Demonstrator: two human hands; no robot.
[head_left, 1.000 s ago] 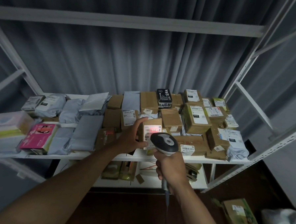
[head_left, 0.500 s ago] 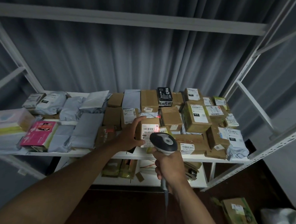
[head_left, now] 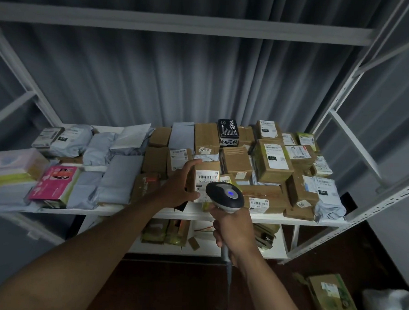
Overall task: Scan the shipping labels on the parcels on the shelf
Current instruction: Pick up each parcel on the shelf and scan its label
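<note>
A small brown parcel (head_left: 207,169) with a white barcode label (head_left: 206,178) stands at the front of the white shelf (head_left: 148,212). My left hand (head_left: 180,186) grips its left side, thumb at the bottom and fingers over the top. My right hand (head_left: 235,230) holds a handheld barcode scanner (head_left: 225,196) by its handle, just in front of the label; a blue light glows on the scanner's head. Many cardboard parcels (head_left: 273,162) and grey mailer bags (head_left: 121,179) cover the shelf.
A pink box (head_left: 55,182) and a pale box (head_left: 13,163) lie at the shelf's left end. More packages (head_left: 164,231) sit on the lower shelf. A green-brown box (head_left: 333,301) and a white bag (head_left: 392,309) lie on the floor at right. Grey curtains hang behind.
The red scan light on the parcel's label has gone out and a blue light shows on the scanner. The parcel has tilted slightly in my left hand; both hands stay in place.
</note>
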